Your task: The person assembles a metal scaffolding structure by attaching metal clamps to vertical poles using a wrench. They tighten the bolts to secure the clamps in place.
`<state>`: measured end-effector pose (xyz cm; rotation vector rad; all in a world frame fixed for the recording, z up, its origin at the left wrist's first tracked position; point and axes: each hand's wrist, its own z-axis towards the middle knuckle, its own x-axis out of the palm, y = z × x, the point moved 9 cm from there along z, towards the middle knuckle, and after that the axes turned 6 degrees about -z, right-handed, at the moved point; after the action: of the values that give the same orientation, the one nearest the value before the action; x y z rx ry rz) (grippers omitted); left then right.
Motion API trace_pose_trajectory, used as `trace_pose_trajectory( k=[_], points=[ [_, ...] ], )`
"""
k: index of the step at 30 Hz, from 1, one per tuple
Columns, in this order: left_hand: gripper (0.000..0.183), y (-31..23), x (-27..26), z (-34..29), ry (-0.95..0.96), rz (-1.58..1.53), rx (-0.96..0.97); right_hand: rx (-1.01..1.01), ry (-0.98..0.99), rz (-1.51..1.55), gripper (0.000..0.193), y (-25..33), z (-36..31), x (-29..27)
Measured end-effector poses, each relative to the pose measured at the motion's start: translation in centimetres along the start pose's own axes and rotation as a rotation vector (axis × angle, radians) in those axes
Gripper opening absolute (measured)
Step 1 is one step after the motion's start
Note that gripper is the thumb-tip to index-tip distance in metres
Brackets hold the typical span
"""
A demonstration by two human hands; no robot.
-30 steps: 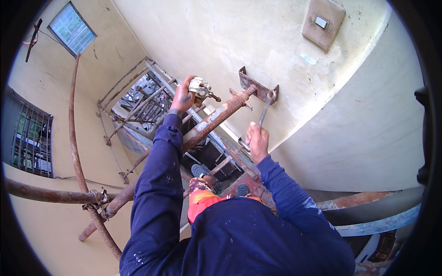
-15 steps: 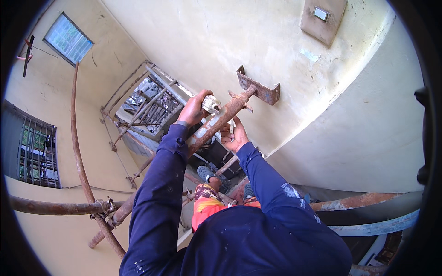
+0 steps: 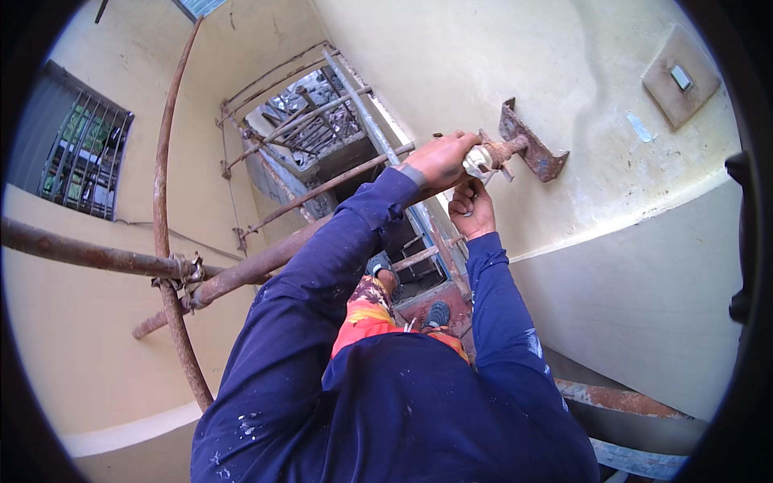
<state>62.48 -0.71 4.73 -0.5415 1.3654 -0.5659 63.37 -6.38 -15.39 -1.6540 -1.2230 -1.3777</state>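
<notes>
1. Both hands have shifted since the earlier frame: the left, with the pale metal clamp (image 3: pixel 477 161), now reaches across the rusty pipe (image 3: pixel 282 251) and sits closer to its plate end, while the right stays low beside it.
2. Judging by this pose, the step in hand is seating the clamp on the pipe. It lies at the pipe's far right end, just short of the rusty end plate (image 3: pixel 534 145) by the wall (image 3: pixel 628 48); whether it wraps the pipe or only rests against it, I cannot tell.
3. Next, the move seems to call for steadying the clamp with the left while the right works at its underside.
4. Left hand (image 3: pixel 443 161): back upward, fingers curled far over the pipe, gripping the clamp; its forearm runs long from near left to far right.
5. Right hand (image 3: pixel 473 211): raised just below the clamp, fingers bent inward and partly closed; what they grip, if anything, is unclear. Its forearm rises more steeply, elbow near and to the right.
</notes>
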Motion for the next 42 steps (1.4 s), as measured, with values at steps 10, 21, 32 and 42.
trace_pose_trajectory(
  k=[10, 21, 32, 42],
  points=[
    [0.07, 0.8, 1.2, -1.7, 0.015, 0.077, -0.08, 0.053, -0.041, 0.015, 0.034, -1.1, -0.4, 0.1],
    [0.078, 1.1, 1.1, -2.3, 0.059, 0.005, -0.071, 0.111, -0.132, -0.104, 0.026, -1.9, -1.3, 1.0],
    [0.073, 2.2, 0.7, -0.6, 0.029, -0.02, -0.108, 0.016, -0.18, -0.133, 0.025, -1.6, -2.6, 0.9],
    [0.069, 1.2, 0.6, -1.1, -0.022, -0.017, -0.091, -0.189, -0.325, -0.372, 0.028, -0.4, -5.9, 2.0]
  ],
)
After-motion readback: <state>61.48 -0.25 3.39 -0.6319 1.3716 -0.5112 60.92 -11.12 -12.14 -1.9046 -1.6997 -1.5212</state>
